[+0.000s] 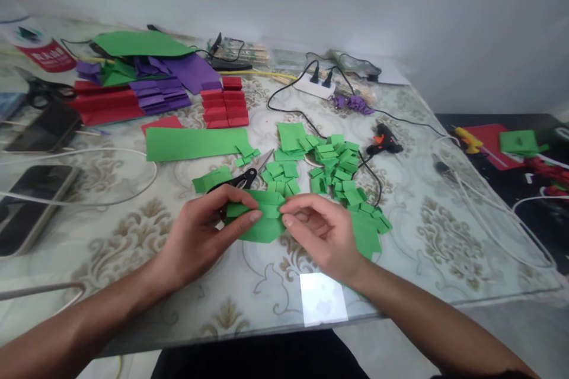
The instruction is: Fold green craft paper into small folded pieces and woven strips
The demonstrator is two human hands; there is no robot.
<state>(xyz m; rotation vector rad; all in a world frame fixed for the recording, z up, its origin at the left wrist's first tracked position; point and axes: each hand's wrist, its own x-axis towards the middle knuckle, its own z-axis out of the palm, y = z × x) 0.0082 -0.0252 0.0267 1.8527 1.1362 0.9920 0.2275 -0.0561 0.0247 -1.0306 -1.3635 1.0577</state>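
Observation:
My left hand pinches a folded piece of green paper between thumb and fingers, above the table. At the paper's right edge, the thumb and forefinger of my right hand are closed on it. Black-handled scissors lie just behind the paper, blades pointing away to the right; my left hand covers part of their handles. Many small folded green pieces are heaped behind my right hand. A long green paper strip lies farther back, left of the heap.
Red folded papers and purple paper are stacked at the back left. A white power strip with black plugs stands near the wall. The black glue gun lies right of the heap. Phones and white cables occupy the left side.

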